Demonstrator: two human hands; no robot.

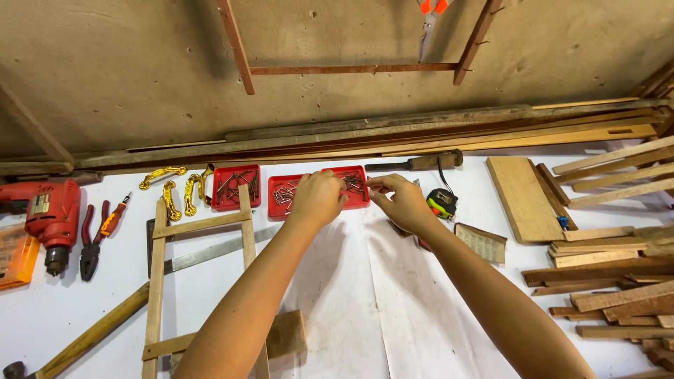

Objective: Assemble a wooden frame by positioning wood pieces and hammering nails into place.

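The white bench carries a wooden ladder-like frame, a red drill at the far left, and a stack of wood strips at the right. At the back stand two red trays; both hands work over the right red tray, which holds loose nails. The left hand is curled nearly closed above the tray (what it holds, I cannot tell). The right hand pinches a thin nail between its fingertips. The risk, I think: the pinch is small, so the nail may slip and roll away, or a sharp point in the tray may prick a finger.
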